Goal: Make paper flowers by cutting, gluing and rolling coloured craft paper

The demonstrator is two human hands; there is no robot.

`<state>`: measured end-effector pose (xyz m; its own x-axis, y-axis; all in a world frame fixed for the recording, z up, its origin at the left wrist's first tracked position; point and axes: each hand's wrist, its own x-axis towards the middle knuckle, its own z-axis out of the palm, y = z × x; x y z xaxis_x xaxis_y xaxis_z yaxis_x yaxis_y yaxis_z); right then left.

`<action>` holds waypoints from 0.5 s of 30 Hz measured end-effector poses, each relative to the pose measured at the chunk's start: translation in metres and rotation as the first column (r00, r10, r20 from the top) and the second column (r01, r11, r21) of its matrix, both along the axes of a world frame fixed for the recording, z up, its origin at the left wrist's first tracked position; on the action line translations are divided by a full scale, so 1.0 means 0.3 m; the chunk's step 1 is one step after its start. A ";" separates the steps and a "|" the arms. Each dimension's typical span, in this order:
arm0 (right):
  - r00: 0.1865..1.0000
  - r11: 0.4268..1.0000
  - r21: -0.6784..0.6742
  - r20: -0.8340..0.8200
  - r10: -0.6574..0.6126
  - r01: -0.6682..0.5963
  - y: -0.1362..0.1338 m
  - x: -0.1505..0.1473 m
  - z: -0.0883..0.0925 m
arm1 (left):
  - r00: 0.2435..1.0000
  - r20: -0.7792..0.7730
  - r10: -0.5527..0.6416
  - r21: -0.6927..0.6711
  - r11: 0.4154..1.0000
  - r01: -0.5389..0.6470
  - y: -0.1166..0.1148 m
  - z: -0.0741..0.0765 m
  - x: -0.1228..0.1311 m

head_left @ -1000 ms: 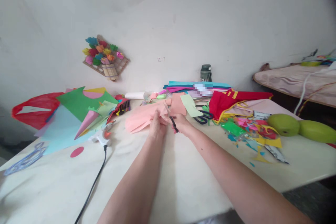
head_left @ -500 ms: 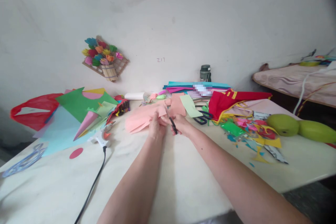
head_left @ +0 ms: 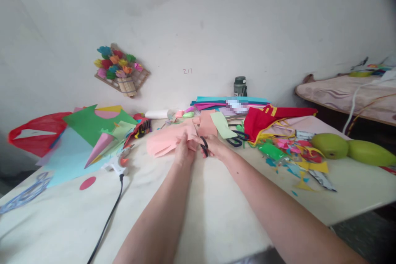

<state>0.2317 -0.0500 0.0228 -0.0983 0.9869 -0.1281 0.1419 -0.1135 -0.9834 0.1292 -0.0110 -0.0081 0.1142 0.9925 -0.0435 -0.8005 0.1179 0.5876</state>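
Note:
My left hand (head_left: 185,150) pinches a salmon-pink paper sheet (head_left: 163,138) near its right edge, thumb on top. In my right hand (head_left: 213,144) is a pair of scissors (head_left: 204,146) with black handles, held right beside the paper's edge. The blades are mostly hidden, so how far they are apart does not show. Just behind the hands lie a second salmon-pink piece (head_left: 208,122) and a pale green paper piece (head_left: 223,124). Another pair of scissors with dark handles (head_left: 237,137) rests to the right of my right hand.
On the left lie a white glue gun (head_left: 116,166) with a black cord, a pink paper cone (head_left: 99,148), a green sheet (head_left: 93,126) and a red circle (head_left: 88,183). To the right are a red cloth (head_left: 262,121), paper scraps (head_left: 301,165) and green fruits (head_left: 331,146). A bottle (head_left: 240,86) stands behind.
The scissors' blades, visible upright beside the paper before, are now mostly out of sight, and my right hand sits slightly closer to my left. The camera view has shifted a little.

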 end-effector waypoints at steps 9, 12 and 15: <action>0.998 0.999 0.000 -0.056 -0.041 0.041 -0.009 0.000 0.012 | 1.000 -0.009 -0.002 0.047 0.999 0.002 -0.001 -0.009 0.008; 0.997 0.999 0.001 -0.065 -0.040 0.040 -0.005 0.001 0.008 | 1.000 -0.005 -0.030 0.054 0.998 0.030 -0.007 -0.005 0.012; 0.997 0.999 0.002 -0.075 -0.032 0.032 0.000 0.003 0.001 | 1.000 -0.010 -0.026 0.038 0.999 0.026 -0.014 0.001 0.014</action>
<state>0.2326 -0.0501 0.0231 -0.0760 0.9900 -0.1185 0.0645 -0.1137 -0.9914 0.1335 -0.0151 -0.0079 0.1398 0.9902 -0.0071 -0.7917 0.1161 0.5998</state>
